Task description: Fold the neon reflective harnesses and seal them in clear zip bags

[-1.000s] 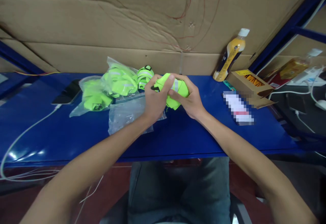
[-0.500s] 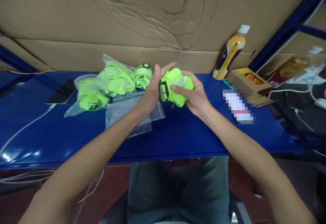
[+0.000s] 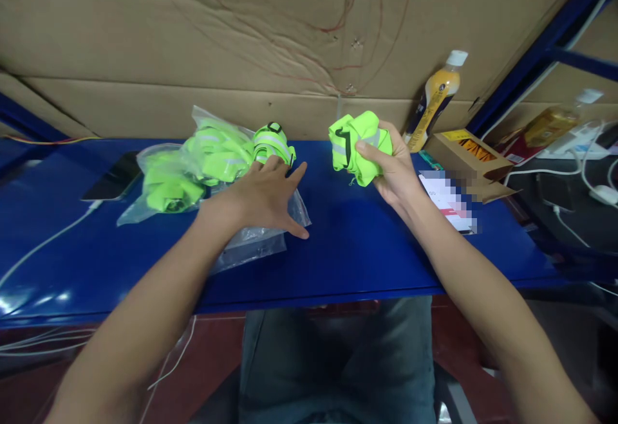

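Note:
My right hand (image 3: 393, 170) grips a bunched neon-green vest (image 3: 357, 144) with grey reflective strips, held above the blue table (image 3: 347, 244). My left hand (image 3: 265, 199) lies open with its fingers spread on an empty clear plastic bag (image 3: 258, 244). Just beyond its fingertips lies a rolled neon-green vest (image 3: 274, 143). Two more green vests sit sealed in clear bags (image 3: 193, 163) to the left.
A dark phone (image 3: 113, 176) with a white cable lies at the far left. At the right stand a yellow drink bottle (image 3: 434, 102), an open cardboard box (image 3: 476, 160), a white card (image 3: 447, 202) and chargers with cables. Cardboard sheets back the table.
My left hand let go of the green vest and came down flat onto the empty plastic bag. My right hand carried the bunched vest up and to the right.

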Demonstrator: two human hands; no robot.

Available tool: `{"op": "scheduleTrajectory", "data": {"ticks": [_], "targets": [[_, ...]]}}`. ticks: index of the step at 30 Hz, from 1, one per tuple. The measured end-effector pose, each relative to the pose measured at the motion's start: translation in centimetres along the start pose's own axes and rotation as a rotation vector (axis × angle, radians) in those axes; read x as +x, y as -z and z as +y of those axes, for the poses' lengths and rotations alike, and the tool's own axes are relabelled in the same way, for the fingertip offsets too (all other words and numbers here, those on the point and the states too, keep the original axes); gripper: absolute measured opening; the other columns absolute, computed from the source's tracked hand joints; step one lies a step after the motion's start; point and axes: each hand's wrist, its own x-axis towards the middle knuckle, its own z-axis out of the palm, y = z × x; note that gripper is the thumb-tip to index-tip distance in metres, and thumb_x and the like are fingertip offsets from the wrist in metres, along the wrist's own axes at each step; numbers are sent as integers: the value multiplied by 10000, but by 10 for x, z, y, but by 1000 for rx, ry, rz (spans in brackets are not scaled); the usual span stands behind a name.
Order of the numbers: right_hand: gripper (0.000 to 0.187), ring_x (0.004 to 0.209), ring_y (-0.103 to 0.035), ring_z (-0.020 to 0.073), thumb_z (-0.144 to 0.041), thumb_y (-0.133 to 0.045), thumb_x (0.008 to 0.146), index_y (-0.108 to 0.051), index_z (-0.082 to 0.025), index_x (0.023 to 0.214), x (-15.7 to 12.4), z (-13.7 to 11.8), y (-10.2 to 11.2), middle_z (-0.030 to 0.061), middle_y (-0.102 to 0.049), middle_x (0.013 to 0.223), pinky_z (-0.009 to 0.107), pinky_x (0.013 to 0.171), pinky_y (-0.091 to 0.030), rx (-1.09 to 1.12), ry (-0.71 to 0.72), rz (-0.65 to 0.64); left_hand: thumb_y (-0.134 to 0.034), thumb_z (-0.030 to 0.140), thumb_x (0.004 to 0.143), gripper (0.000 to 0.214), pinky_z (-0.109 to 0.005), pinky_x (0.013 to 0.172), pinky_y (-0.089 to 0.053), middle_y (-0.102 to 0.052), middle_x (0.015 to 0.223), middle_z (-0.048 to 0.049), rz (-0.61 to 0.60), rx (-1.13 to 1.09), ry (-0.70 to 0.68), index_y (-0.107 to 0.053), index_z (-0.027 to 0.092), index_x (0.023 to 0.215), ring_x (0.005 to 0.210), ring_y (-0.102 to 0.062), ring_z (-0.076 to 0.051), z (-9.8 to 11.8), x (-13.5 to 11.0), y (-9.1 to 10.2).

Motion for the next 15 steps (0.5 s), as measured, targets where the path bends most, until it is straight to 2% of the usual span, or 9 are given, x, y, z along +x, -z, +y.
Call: {"op": "scheduleTrajectory", "data": {"ticks": [2, 4, 7, 11, 13, 15], "targets": [[922, 1135, -772, 305, -674, -1055, 549, -620, -324, 1283, 0, -1, 0, 57, -778, 1276, 518, 917, -716, 17, -4, 23, -924, 734, 690, 1469, -724, 1302, -303, -546, 1604, -361, -9, 66, 3, -272, 7, 1787, 1606, -341, -603, 9, 1, -1], [893, 1094, -781, 286, -640, -1067, 545, -636, -319, 1259, 0, -3, 1, 44, -789, 1234, 484, 899, -715, 24, -8, 29, -902, 661, 752, 1362, -702, 1266, -362, -575, 1558, -343, 37, 72, -10, -291, 8, 1780, 1537, -420, -594, 10, 3, 0], [830, 1005, -793, 262, -616, -1055, 595, -646, -317, 1252, -2, -7, 1, 30, -799, 1178, 452, 843, -715, -3, -27, -30, -895, 561, 783, 1302, -653, 1227, -434, -543, 1578, -315, 209, -14, -62, -253, 63, 1800, 1478, -497, -559, 5, 4, 1], [786, 941, -789, 252, -572, -1076, 569, -680, -303, 1193, -8, -22, -1, 21, -809, 1101, 430, 800, -708, 8, -105, -119, -928, 494, 789, 1357, -562, 1168, -527, -525, 1600, -220, 469, -304, -204, -107, 245, 1840, 1446, -566, -469, 3, 7, 0], [785, 914, -783, 236, -534, -1099, 514, -698, -294, 1145, -11, -30, -5, 12, -810, 1080, 399, 782, -702, 41, -144, -139, -966, 492, 769, 1410, -581, 1187, -519, -534, 1585, -191, 580, -395, -265, -71, 290, 1840, 1426, -576, -451, 6, 10, -2], [769, 885, -774, 218, -491, -1109, 487, -711, -288, 1113, -15, -37, -8, -1, -807, 1056, 375, 770, -695, 63, -168, -163, -995, 496, 751, 1442, -605, 1239, -479, -545, 1574, -177, 644, -462, -315, -71, 288, 1838, 1435, -561, -451, 9, 14, -5]]}}
